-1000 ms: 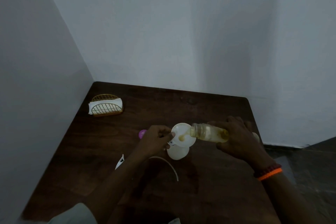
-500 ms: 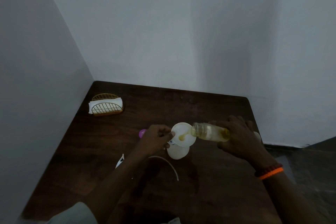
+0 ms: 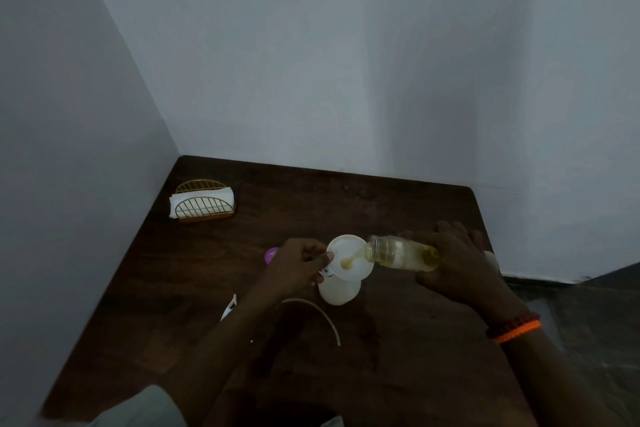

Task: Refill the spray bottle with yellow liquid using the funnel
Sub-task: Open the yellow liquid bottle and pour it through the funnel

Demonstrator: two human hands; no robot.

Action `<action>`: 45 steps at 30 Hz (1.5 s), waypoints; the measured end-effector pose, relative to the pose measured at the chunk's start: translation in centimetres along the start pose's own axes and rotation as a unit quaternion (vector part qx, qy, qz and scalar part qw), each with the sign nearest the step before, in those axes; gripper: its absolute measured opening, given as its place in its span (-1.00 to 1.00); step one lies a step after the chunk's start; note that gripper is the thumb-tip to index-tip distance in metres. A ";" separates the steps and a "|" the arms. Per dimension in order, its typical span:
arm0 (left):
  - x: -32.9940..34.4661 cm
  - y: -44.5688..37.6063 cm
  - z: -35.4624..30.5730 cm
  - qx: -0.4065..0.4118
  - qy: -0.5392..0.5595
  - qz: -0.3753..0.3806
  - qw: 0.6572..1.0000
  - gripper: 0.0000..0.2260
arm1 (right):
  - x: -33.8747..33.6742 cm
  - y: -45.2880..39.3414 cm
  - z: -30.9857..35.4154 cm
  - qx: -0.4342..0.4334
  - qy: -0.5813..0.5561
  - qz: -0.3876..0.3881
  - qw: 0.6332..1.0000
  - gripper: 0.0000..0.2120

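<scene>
Mid-pour: right hand gripping tilted clear bottle, yellow liquid pooling in white funnel atop spray bottle on table; left hand pinching funnel rim. Risks: overflow from fast tilting, tipping if grip slackens.

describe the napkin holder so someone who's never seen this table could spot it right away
Start at the dark wooden table and go to its far left corner, where the two walls meet. The napkin holder stands there alone, a gold wire rack with arched sides holding white napkins, well apart from the hands.
</scene>
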State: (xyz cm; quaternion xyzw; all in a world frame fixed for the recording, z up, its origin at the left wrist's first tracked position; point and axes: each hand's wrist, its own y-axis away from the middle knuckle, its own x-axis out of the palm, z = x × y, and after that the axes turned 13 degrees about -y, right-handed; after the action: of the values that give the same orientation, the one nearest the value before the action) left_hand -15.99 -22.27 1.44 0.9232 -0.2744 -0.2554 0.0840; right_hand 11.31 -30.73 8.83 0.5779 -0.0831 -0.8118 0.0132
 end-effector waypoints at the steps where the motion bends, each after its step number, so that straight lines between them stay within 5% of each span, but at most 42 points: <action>1: 0.0 0.0 0.0 0.000 -0.002 0.001 1.000 -0.80 | 0.0 0.0 0.0 0.001 -0.002 0.000 1.000 -0.28; 45: 0.0 0.4 -0.4 0.001 -0.015 0.002 1.000 -0.84 | -0.5 0.0 0.5 -0.002 0.021 -0.006 1.000 -0.29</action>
State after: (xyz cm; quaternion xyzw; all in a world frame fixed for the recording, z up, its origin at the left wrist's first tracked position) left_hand -15.99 -22.55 1.90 0.9187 -0.2782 -0.2690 0.0792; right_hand 10.97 -30.66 9.48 0.5950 -0.0780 -0.7998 0.0109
